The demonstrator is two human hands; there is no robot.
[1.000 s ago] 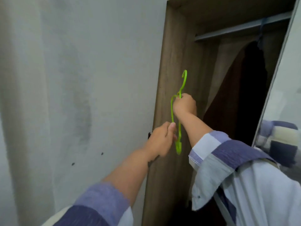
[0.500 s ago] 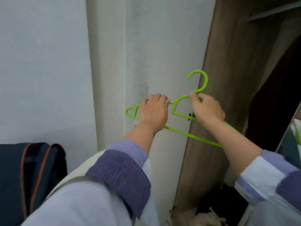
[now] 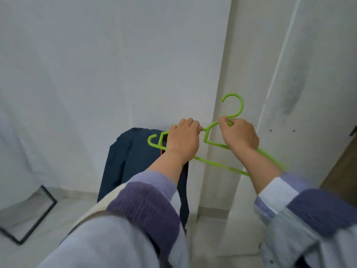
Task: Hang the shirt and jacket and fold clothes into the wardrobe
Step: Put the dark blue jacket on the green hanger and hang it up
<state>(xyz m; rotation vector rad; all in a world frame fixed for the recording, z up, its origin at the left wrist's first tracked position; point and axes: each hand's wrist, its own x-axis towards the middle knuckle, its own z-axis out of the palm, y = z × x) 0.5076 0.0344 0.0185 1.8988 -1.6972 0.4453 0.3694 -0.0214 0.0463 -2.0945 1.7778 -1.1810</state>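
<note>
I hold a bright green plastic hanger (image 3: 214,163) out in front of me at about chest height, its hook pointing up and its bar sloping down to my right. My left hand (image 3: 182,141) is closed over the left shoulder of the hanger, fingers curled together on the top edge, knuckles toward me. My right hand (image 3: 239,135) grips the neck just under the hook, fingers pressed around the thin stem. Taking it at two points steadies the hanger and keeps it flat, I judge, so a garment can be fed onto it.

Past my hands stands a plain white wall (image 3: 96,64) with a projecting white pillar (image 3: 228,55). A dark navy bag or garment with an orange trim (image 3: 131,161) leans against the wall near the floor, below and behind my left hand; I cannot tell which it is. A dark-framed pane (image 3: 27,215) rests on the floor at far left. Only a sliver of the brown wardrobe (image 3: 343,171) shows at the right edge. I wear purple and pale blue blocked sleeves (image 3: 146,206). No shirt or jacket is on the hanger yet
</note>
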